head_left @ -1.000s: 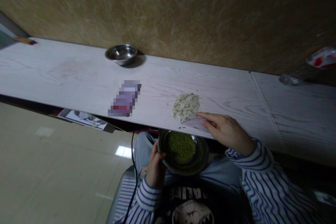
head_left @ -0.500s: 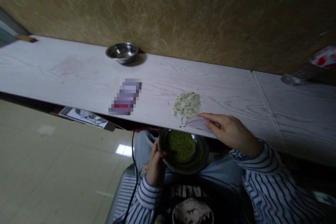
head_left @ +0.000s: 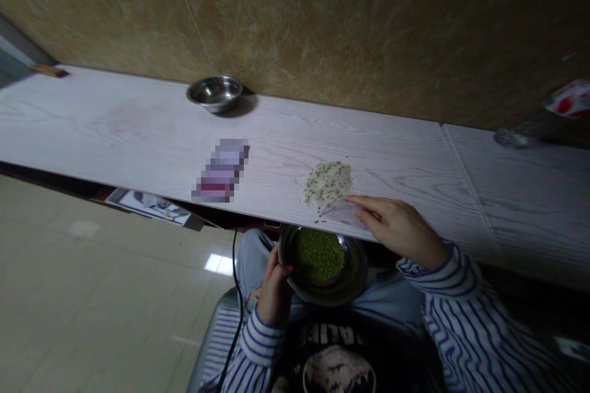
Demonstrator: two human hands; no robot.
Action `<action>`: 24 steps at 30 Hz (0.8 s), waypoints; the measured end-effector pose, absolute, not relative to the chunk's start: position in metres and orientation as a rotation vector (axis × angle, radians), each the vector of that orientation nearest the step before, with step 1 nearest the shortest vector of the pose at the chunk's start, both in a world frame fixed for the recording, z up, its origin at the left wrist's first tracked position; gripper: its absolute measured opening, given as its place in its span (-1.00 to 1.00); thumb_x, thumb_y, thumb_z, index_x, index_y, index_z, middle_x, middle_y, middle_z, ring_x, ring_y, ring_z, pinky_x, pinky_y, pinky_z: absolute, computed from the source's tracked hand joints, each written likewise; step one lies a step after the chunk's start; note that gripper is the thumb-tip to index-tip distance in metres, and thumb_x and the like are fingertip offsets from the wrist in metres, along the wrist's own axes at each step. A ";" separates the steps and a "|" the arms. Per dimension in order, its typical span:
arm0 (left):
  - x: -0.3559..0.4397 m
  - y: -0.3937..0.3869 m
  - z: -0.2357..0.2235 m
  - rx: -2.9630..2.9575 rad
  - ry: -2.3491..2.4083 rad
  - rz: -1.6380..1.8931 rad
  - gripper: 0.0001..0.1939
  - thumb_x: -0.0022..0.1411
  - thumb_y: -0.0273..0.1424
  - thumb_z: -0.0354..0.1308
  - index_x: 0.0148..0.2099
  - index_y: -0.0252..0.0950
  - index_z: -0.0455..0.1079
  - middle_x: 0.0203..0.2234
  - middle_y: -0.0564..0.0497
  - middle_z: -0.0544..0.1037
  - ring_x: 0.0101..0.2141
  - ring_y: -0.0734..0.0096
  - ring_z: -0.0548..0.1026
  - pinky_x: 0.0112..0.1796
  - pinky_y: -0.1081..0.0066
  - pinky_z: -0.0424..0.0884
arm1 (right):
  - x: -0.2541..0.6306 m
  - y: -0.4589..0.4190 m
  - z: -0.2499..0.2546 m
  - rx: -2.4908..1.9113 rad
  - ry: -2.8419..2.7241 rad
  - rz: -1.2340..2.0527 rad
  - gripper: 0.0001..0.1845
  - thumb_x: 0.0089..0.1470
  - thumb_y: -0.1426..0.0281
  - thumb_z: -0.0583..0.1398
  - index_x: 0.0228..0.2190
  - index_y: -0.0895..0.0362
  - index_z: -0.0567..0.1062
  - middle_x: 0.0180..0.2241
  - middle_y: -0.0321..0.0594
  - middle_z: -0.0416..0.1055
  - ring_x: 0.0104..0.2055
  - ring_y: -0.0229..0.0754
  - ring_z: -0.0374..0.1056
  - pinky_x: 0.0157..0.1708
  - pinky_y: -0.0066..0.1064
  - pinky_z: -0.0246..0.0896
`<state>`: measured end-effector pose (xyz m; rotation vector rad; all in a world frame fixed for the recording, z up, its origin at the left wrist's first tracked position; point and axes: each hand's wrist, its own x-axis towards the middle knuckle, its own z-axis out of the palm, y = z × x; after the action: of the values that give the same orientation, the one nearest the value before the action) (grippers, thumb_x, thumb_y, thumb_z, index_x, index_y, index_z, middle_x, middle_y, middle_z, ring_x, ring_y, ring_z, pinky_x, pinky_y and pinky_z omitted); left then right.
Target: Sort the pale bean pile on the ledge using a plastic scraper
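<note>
1. A rectangular item (head_left: 220, 171) at the table's middle is pixelated, its markings unreadable.
2. A pale speckled pile (head_left: 327, 184) has grains too small to identify.
3. The right hand (head_left: 401, 227) covers part of the onion slice (head_left: 338, 214).
4. The left hand (head_left: 274, 295) hides part of the steel bowl (head_left: 354, 282).
5. A red-and-white object (head_left: 569, 99) is cut off at the right edge.

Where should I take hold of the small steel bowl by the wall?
Pinch the near rim of the small steel bowl, coming from above and from your side. It stands upright and open with the wall behind it, so that rim is the free edge.
</note>
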<state>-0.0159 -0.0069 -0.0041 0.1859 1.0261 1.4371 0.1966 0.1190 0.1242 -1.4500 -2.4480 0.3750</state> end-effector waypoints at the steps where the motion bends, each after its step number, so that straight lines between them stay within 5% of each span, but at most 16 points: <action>1: -0.016 -0.007 -0.003 0.190 1.025 1.432 -0.43 0.02 -0.37 0.28 0.14 -0.14 0.52 0.06 -0.05 0.61 0.17 -0.09 0.42 0.09 0.07 0.38 | 0.196 0.119 0.124 -1.447 -2.450 0.381 -0.61 0.28 0.42 0.15 0.07 0.01 0.60 0.01 -0.22 0.62 -0.06 -0.09 0.61 0.01 -0.23 0.52; 24: -0.020 -0.008 -0.016 0.165 1.033 1.436 -0.39 -0.06 -0.36 0.31 0.13 -0.15 0.51 0.07 -0.10 0.60 0.19 -0.24 0.41 0.09 -0.08 0.39 | 0.189 0.120 0.127 -1.420 -2.477 0.384 -0.60 0.28 0.44 0.14 0.08 -0.01 0.59 0.02 -0.22 0.61 -0.04 -0.09 0.60 0.00 -0.22 0.53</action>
<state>-0.0203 -0.0078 -0.0157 0.1647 1.0326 1.4362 0.1891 0.1199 0.1274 -1.4200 -2.4769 0.3842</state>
